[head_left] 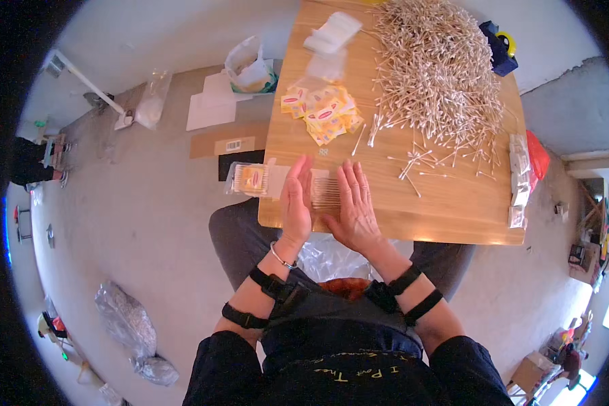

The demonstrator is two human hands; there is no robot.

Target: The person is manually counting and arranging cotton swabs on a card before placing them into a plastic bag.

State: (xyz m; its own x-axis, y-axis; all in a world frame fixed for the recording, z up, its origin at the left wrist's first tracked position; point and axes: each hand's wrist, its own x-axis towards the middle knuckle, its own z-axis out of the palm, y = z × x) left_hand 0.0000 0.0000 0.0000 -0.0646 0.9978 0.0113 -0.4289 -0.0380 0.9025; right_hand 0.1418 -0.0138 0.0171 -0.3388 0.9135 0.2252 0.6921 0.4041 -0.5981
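At the near left part of the wooden table, a neat flat row of cotton swabs [326,192] lies between my two hands. My left hand [298,206] stands on edge along the row's left side, fingers stretched out. On the other side my right hand [356,211] rests with its fingers straight and together, thumb toward the row. Left of my left hand, a clear pack of cotton swabs with a yellow card [252,179] sticks out over the table's left edge. Farther off lies a pile of yellow printed cards [325,114], with a few loose swabs beside it.
A big heap of loose cotton swabs [440,68] covers the table's far right. Clear plastic bags [334,32] lie at the far left, a tape dispenser [499,51] at the far right edge. Filled packs [518,177] line the right edge. Cardboard [213,141] lies left of the table.
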